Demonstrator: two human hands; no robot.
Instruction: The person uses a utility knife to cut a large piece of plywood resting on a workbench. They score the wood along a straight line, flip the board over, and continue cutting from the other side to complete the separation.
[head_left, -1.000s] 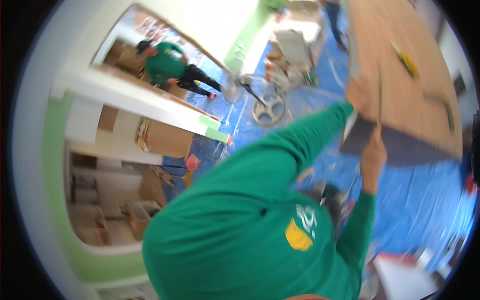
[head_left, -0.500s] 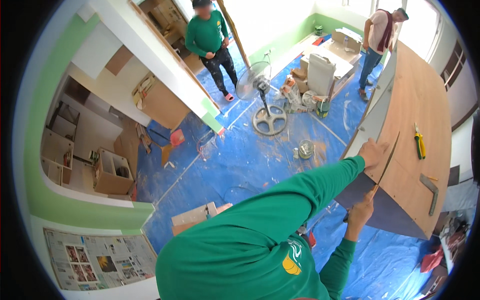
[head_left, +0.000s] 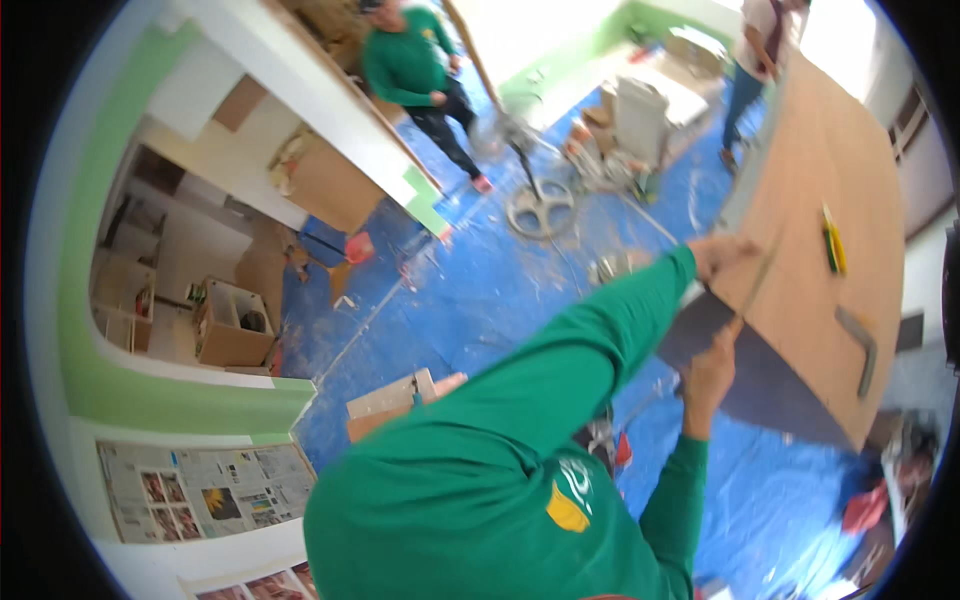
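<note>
My right hand (head_left: 708, 378) is closed round the wooden handle of a long thin tapered tool (head_left: 760, 285). Motion blur hides whether it is a file or a narrow saw. Its blade slants across the near left edge of a large wooden panel (head_left: 830, 150). Farther along that edge, my left hand (head_left: 722, 256) grips the panel, fingers over its top face; blur softens them. Pliers with yellow and black handles (head_left: 834, 245) lie on the panel, right of the tool. Nearer its right edge rests a metal try square (head_left: 858, 345).
Blue sheeting (head_left: 470, 330) covers the floor. A pedestal fan (head_left: 540, 208) stands ahead, with a person in green (head_left: 410, 65) behind it. Another person (head_left: 755, 75) stands beside the panel's far end. Cardboard pieces (head_left: 390, 402) lie at lower left.
The view has tilted and blurred. Both hands remain at the panel's edge, with the tool still slanting across it. The person in green has shifted posture, moving a hand.
</note>
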